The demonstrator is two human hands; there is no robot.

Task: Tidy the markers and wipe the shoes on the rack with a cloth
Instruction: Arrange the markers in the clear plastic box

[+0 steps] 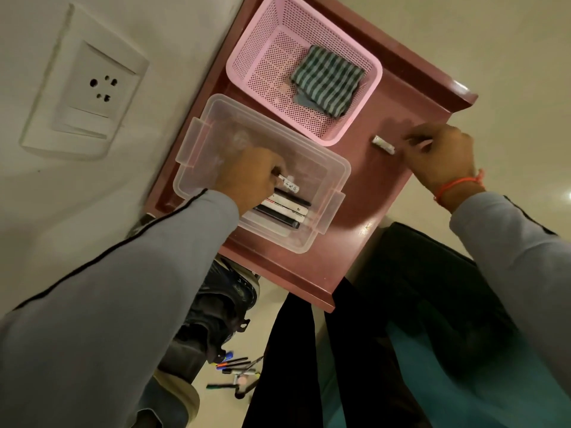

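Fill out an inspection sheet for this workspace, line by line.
Surface: maroon wooden rack top, carrying a basket and a box.
Job's things: clear plastic box with several black and white markers inside; striped green cloth folded in the pink perforated basket; white marker lying loose on the rack top.
Clutter: more pens and markers scattered on the floor; dark shoes below the rack.
Hands: left hand inside the box, pinching a patterned white marker; right hand curled beside the loose marker, contents blurred.
Cables: nothing seen.
Surroundings: white wall socket plate; pale floor.
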